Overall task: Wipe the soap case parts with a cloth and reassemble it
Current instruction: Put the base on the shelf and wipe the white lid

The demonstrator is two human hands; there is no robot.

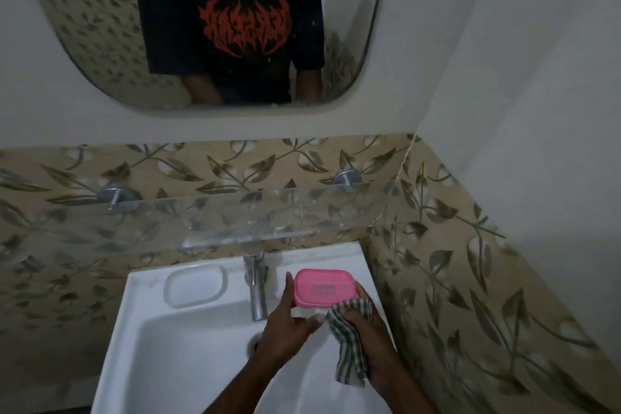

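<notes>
- The left hand (289,323) has its grip on the pink soap case (323,287). The fingers reach up the case's 9 o'clock end and the thumb lies along its near edge, pinching it between them.
- The right hand (368,333) has its grip closed round a striped cloth (349,346), which is bunched under the thumb. One fingertip touches the case's 3 o'clock end.
- The cloth meets the case at its 5 o'clock corner and hangs toward 6 o'clock across the right wrist.
- The case is held with its flat lettered face up, above the far rim of the white sink (141,329), at about 1 o'clock of the basin.
- A metal tap (257,292) stands just beside the case at its 9 o'clock.
- A moulded soap recess (195,284) lies in the rim, further toward 9 o'clock.
- A glass shelf (201,222) runs across at 12 o'clock, with a mirror (84,27) above it.
</notes>
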